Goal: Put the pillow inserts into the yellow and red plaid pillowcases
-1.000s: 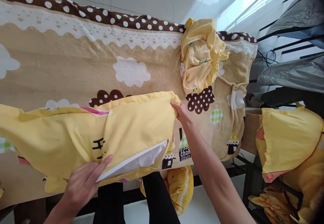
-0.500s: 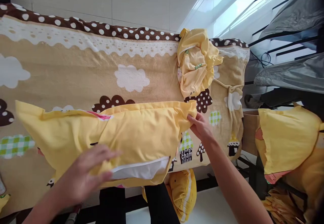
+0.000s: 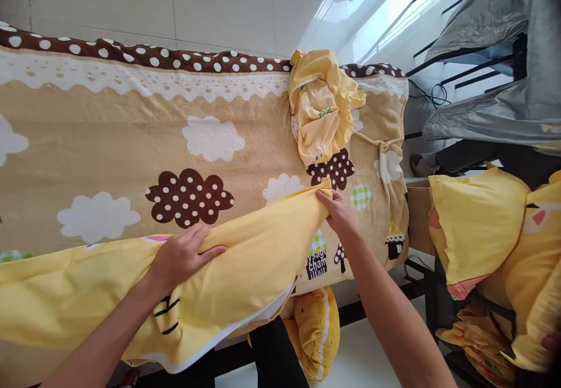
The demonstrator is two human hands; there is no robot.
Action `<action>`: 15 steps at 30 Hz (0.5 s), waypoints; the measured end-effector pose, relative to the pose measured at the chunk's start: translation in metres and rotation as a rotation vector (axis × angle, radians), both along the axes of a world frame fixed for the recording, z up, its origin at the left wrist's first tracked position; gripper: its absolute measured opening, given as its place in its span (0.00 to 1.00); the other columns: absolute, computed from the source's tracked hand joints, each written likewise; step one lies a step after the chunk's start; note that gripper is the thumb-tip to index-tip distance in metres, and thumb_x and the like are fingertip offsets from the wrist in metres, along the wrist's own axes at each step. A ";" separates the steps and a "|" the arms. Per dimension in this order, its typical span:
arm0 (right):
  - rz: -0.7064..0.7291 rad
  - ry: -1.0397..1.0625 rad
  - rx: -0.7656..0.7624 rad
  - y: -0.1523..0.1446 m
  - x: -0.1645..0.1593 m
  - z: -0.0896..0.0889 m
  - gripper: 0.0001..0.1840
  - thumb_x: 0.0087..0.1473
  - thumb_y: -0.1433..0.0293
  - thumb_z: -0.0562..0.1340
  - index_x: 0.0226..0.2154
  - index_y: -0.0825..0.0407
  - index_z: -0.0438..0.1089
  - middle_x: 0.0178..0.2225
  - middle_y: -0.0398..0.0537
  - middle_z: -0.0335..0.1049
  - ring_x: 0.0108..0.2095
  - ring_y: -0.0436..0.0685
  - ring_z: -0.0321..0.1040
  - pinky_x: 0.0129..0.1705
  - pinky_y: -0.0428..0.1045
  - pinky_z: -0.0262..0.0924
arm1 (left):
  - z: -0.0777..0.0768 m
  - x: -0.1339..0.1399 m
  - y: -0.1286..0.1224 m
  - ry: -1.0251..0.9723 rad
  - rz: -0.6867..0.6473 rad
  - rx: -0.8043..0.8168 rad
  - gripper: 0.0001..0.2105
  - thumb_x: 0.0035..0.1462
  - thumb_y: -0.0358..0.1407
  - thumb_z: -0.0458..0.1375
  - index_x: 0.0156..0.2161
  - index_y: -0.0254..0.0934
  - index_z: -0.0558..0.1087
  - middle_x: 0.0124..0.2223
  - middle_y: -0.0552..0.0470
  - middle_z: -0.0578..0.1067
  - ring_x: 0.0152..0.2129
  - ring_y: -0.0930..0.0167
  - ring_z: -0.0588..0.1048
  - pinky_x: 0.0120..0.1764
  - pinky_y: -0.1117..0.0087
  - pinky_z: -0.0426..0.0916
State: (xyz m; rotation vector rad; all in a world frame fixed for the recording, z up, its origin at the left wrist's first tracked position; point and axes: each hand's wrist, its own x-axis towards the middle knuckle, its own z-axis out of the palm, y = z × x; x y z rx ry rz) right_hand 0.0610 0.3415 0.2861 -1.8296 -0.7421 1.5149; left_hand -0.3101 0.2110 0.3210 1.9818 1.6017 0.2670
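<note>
A yellow pillowcase [image 3: 254, 248] with black line marks and a pink patch stretches across the lower left and middle of the view. White material shows along its lower edge. My right hand [image 3: 337, 210] pinches its upper right corner between thumb and fingers. Over the middle of the cloth lies my left hand [image 3: 182, 256], its fingers curled on the fabric and its thumb pointing right. Folds run out from under that hand, and its fingertips are partly hidden.
A brown patterned blanket [image 3: 114, 125] covers the bed-like surface below. Crumpled yellow cloth [image 3: 322, 107] lies on it at the back right. Yellow pillows [image 3: 477, 224] stand at the right, near grey draped fabric [image 3: 482, 107]. A yellow cushion [image 3: 313, 332] sits below the blanket's edge.
My left hand has moved up and right onto the pillowcase. The pillowcase has swung down at the left and now looks stretched taut. My right hand keeps its corner.
</note>
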 end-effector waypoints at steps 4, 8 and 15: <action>0.019 0.108 0.049 -0.001 0.013 0.017 0.22 0.29 0.56 0.78 0.27 0.49 0.75 0.28 0.42 0.75 0.28 0.52 0.69 0.32 0.48 0.66 | 0.002 -0.008 -0.014 0.107 -0.040 0.315 0.17 0.61 0.43 0.56 0.51 0.36 0.69 0.47 0.40 0.75 0.46 0.59 0.74 0.46 0.59 0.70; -0.037 0.075 0.135 -0.008 0.006 0.031 0.21 0.29 0.55 0.78 0.26 0.48 0.76 0.28 0.41 0.76 0.27 0.51 0.69 0.30 0.47 0.67 | -0.001 -0.007 -0.002 0.228 -0.106 0.165 0.11 0.64 0.34 0.48 0.39 0.36 0.72 0.37 0.43 0.76 0.35 0.62 0.75 0.38 0.62 0.70; -0.081 0.053 0.104 -0.003 -0.013 0.027 0.24 0.32 0.53 0.76 0.30 0.50 0.75 0.26 0.41 0.75 0.24 0.51 0.67 0.26 0.47 0.64 | 0.019 -0.026 0.023 0.142 0.185 -0.016 0.15 0.65 0.38 0.44 0.38 0.40 0.73 0.30 0.50 0.78 0.26 0.68 0.76 0.28 0.71 0.63</action>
